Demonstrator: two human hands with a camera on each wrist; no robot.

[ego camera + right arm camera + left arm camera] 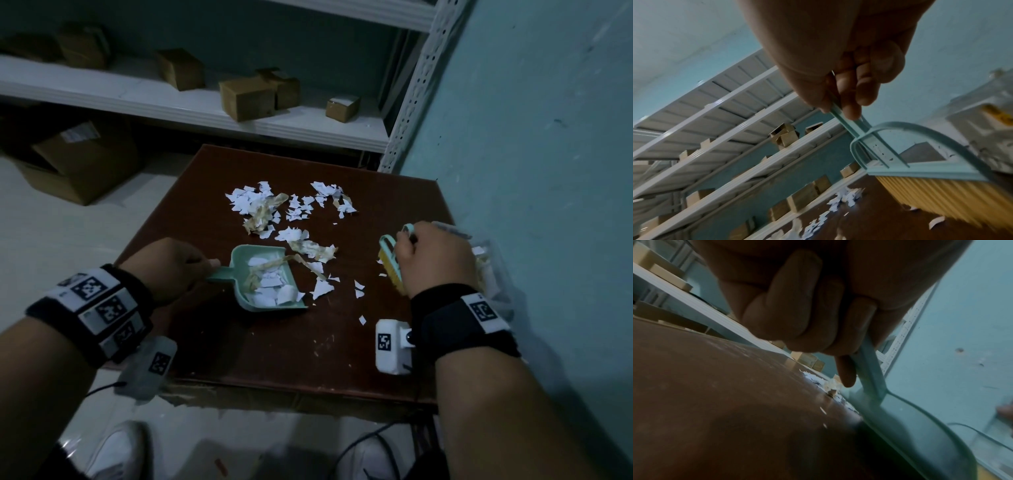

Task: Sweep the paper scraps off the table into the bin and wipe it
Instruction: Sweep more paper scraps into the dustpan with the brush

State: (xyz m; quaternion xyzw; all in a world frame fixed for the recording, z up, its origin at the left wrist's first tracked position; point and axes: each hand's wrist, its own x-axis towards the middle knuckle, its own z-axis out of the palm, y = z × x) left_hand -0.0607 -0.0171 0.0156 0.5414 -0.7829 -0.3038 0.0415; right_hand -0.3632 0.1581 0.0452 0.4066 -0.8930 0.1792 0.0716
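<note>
On the dark brown table [274,349] lie several white paper scraps [291,202] and crumpled tan strips. My left hand [171,267] grips the handle of a mint-green dustpan [267,274] resting on the table with scraps inside; its handle [869,363] runs out from my curled fingers [797,305]. My right hand [431,253] grips the handle of a mint brush [390,260] with yellow bristles [937,199], standing on the table's right side, apart from the dustpan. Loose scraps [322,287] lie between pan and brush.
A clear plastic bag or bin [489,270] sits at the table's right edge against the teal wall [548,137]. A white shelf [205,106] with cardboard boxes [246,97] stands behind the table. A large box [82,161] lies on the floor, left.
</note>
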